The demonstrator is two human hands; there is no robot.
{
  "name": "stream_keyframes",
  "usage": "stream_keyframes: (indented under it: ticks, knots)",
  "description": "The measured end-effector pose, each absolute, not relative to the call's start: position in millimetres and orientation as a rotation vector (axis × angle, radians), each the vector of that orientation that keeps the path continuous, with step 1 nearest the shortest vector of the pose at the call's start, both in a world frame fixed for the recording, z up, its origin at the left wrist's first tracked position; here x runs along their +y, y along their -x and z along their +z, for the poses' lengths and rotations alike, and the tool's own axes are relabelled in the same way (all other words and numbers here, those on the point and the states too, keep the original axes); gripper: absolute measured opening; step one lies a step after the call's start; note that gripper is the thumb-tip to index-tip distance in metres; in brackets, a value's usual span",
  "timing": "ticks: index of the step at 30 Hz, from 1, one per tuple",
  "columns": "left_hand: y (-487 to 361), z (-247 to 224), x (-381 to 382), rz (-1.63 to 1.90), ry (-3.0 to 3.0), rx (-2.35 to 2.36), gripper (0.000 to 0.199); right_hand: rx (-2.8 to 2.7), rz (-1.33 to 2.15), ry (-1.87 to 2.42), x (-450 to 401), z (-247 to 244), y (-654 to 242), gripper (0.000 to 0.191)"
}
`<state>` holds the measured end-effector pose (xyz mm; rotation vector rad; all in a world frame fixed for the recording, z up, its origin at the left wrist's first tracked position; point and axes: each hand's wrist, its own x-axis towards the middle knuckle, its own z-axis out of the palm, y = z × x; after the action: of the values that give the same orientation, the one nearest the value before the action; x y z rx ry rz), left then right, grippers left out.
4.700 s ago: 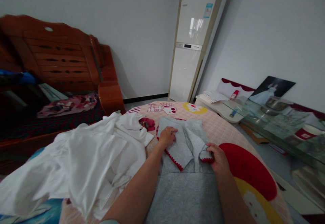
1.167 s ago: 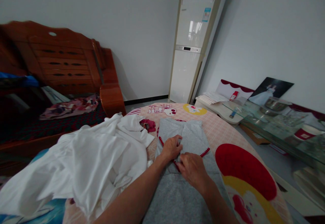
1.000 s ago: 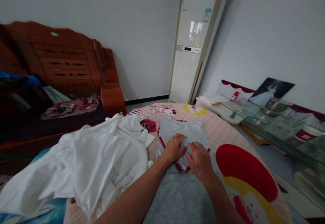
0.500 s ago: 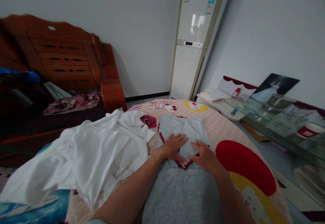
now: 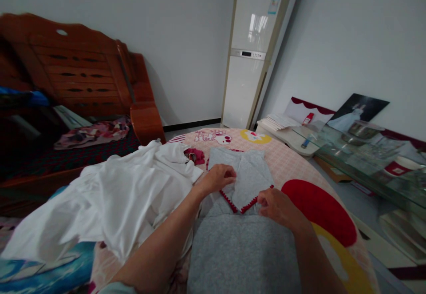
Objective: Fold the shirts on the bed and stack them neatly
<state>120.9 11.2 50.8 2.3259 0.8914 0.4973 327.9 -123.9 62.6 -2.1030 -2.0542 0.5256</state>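
A wooden bench stands left of a white air conditioner.

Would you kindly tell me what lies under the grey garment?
The pink checked cover extends out from beneath the grey garment, and a dark red sliver, too small to identify, peeks past its far edge. Anything else underneath is hidden.

A wider gap over the grey garment
The left hand, lately flat, now curls; the right hand sits farther out, baring red trim.
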Motion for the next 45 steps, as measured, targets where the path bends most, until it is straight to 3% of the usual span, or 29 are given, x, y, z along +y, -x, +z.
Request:
stream_keyframes:
  ticks: [6,16,19,25,33,38,45]
  knots:
    - [-103,56,-16,0.063,-2.359,0.759,0.021,-2.168,0.480,2.152,-136,47,-329,0.025]
    - [-87,37,-53,-0.046,-2.577,0.909,0.040,-2.249,0.502,2.146,-131,46,-323,0.022]
    - [-85,39,-54,-0.054,-2.568,0.877,0.042,-2.193,0.542,2.098,-134,43,-329,0.018]
    - [-82,40,-57,-0.070,-2.556,0.879,0.022,-2.176,0.721,1.961,-141,43,-336,0.003]
    - [-86,35,-59,0.014,-2.491,0.906,0.032,-2.192,0.487,2.049,-154,47,-327,0.026]
    - [-86,30,-60,0.053,-2.425,0.832,0.021,-2.206,0.608,2.085,-152,46,-325,0.008]
    - [-73,64,-68,0.249,-2.317,0.606,0.018,-2.095,0.607,1.922,-168,64,-339,0.005]
